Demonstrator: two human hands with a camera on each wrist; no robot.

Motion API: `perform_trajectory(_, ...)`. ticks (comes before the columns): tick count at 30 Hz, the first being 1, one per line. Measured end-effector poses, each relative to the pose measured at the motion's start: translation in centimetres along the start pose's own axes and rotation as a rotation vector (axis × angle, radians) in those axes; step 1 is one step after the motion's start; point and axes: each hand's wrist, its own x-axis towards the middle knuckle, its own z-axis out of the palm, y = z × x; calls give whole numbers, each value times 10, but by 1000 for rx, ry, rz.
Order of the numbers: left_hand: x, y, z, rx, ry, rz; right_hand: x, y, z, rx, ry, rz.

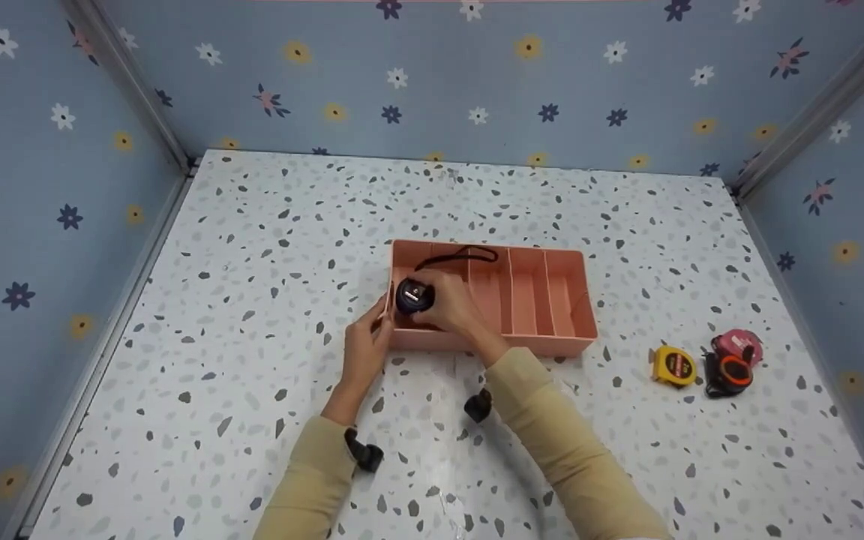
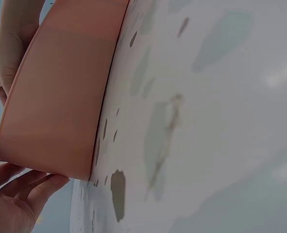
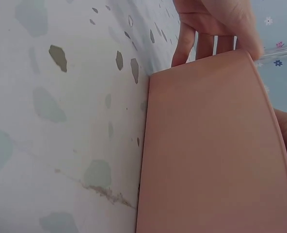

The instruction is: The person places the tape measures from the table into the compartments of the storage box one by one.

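Note:
A pink divided box [image 1: 492, 345] sits on the speckled table. Inside its leftmost part, my right hand [image 1: 448, 301] holds a dark, round-bodied tape measure [image 1: 413, 297], fingers curled about its right side. The tape's black wrist strap [image 1: 439, 260] trails up and across the dividers. At the box's left end, my left hand [image 1: 364, 345] grips the wall. In the right wrist view, the left thumb lies on the rim corner and the fingers [image 3: 183, 46] rest along the outer end face. The box wall hides much of the right hand in both wrist views.
Right of the box lie a yellow tape measure [image 1: 673, 366], a black and orange one [image 1: 730, 373] and a pink one [image 1: 743, 345], the last two touching. Flowered panels [image 1: 507, 82] enclose the table at the back and both sides.

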Motion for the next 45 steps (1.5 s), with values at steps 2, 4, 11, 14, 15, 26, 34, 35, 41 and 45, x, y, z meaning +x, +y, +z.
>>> perform_trajectory(2, 0, 0, 0, 4, -3, -7, 2, 0, 2, -5, -11, 24)
perform_trajectory(4, 0, 0, 0, 4, -4, -9, 3, 0, 4, -13, -21, 48)
perform_trajectory(11, 1, 0, 0, -10, -1, -2, 9, 2, 6, 9, -33, 98)
perform_trajectory(14, 1, 0, 0, -5, 0, -6, 11, 4, 7, 18, -33, 105)
perform_trajectory(15, 1, 0, 0, -2, 1, -9, 11, 4, 8, 24, -35, 105)
perform_trajectory(26, 1, -1, 0, 11, 11, 22, 15, 6, 9, 92, -35, 151)
perform_trajectory(34, 1, -1, 0, 14, 17, 27, 15, 7, 10, 96, -57, 190)
perform_trajectory(35, 2, -1, 0, 14, 17, 26, 15, 7, 10, 92, -60, 196)
perform_trajectory(41, 2, -1, 1, 17, 13, 2, 16, 8, 11, 89, -75, 239)
perform_trajectory(45, 2, -1, 1, 10, 13, -2, 16, 8, 11, 100, -76, 262)
